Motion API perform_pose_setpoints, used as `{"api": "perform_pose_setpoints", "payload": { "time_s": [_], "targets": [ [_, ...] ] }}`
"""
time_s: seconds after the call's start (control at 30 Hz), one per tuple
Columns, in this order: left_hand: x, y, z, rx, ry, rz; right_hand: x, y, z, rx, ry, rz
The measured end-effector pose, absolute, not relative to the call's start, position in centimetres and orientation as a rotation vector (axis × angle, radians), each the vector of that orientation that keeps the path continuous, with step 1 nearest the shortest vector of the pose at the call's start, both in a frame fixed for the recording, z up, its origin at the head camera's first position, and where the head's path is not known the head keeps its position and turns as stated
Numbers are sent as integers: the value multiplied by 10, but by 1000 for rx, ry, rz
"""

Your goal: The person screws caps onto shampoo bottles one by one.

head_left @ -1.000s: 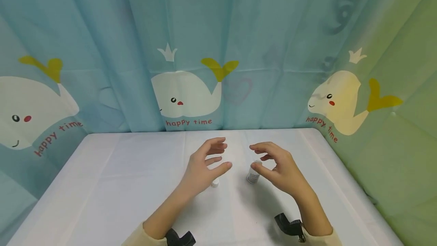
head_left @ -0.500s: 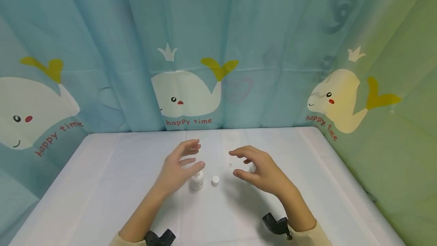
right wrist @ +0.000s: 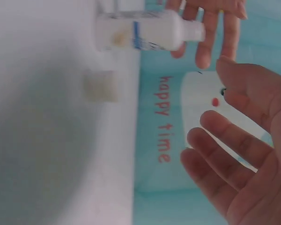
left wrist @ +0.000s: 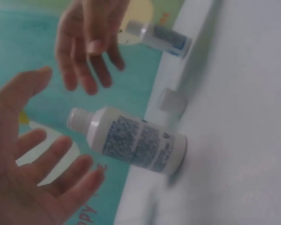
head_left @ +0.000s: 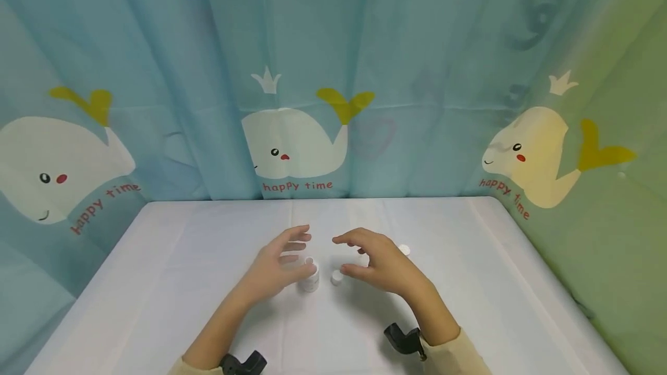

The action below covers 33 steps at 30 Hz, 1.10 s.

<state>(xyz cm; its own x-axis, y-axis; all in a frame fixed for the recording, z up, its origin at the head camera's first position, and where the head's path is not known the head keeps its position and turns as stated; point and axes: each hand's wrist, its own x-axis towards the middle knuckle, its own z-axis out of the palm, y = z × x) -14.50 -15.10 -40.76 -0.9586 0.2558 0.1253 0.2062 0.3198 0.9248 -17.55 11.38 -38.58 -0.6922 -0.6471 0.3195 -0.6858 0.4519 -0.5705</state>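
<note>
A small white bottle (head_left: 311, 283) with printed text stands upright on the table, its narrow neck uncovered. My left hand (head_left: 273, 268) hovers beside it, fingers spread and relaxed, the thumb overlapping its neck in the head view. Just right of the bottle sits a loose white cap (head_left: 337, 277). My right hand (head_left: 377, 259) is above and to the right of that cap, holding nothing, its thumb and fingers apart. A second white bottle (left wrist: 166, 40) with a blue band stands farther right; in the head view the right hand hides all but its top.
A white cloth covers the table (head_left: 182, 282). Behind and to the sides hangs a blue-green curtain (head_left: 417, 149) with printed whales. Each wrist carries a black camera mount (head_left: 403, 340).
Both hands have moved left. The left hand has uncovered the near bottle and the cap, while the right hand has gone from the second bottle toward the cap. The head view has shifted slightly.
</note>
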Motion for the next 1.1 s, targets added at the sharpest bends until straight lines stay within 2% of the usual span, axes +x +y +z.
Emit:
{"api": "perform_pose_setpoints", "payload": {
  "time_s": [0.7,1.1],
  "targets": [
    [-146,-155,-427,527,2512,1539,-165,96,-416,1269,-2905,655],
    [-148,-154,-436,555,2458,1535,-163,92,-421,1297,-2989,599]
  ]
}}
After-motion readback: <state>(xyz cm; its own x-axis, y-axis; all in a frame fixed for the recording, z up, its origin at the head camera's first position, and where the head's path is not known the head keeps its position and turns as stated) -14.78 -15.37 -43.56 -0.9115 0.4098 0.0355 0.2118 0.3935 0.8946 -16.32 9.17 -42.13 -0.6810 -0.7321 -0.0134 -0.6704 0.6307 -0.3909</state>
